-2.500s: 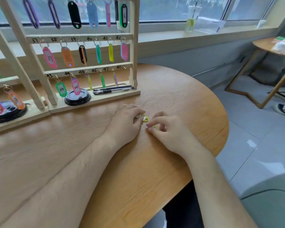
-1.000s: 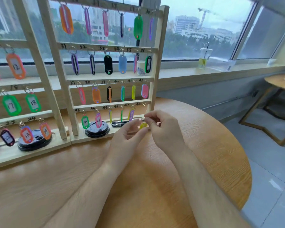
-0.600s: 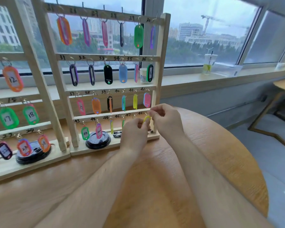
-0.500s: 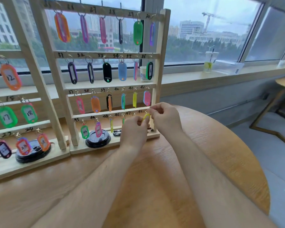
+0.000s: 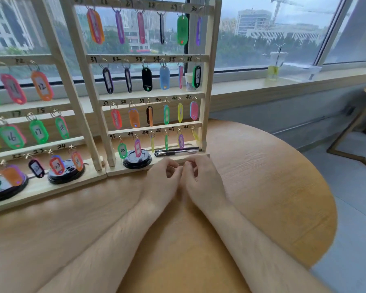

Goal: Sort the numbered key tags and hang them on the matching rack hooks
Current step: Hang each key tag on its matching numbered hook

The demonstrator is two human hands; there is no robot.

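Here's the round desk (image 5: 262,187), smooth, with a pale wood grain, filling the lower view. At eleven o'clock stands the rack (image 5: 206,81): bare wooden rails, inked numbers, small metal hooks, and glossy oval plastic tags hanging from wire rings.

Both grips sit low at the rack's base, side by side. The left grip (image 5: 162,182) and right grip (image 5: 205,182) have loosely curled fingers, and we see nothing in either. At eleven o'clock of them a round black lid (image 5: 136,160) rests on the base board. At twelve, dark pens (image 5: 175,152) lie along it.

The slim yellow tag (image 5: 195,135) hangs edge-on at one o'clock, under hook 48 (image 5: 193,128), last in the bottom row beside the end post.

We judge this hang done. To finish well, we'd check the ring sits deep in the hook's bend and keep our knuckles clear of the purple tag (image 5: 181,141) next to it.
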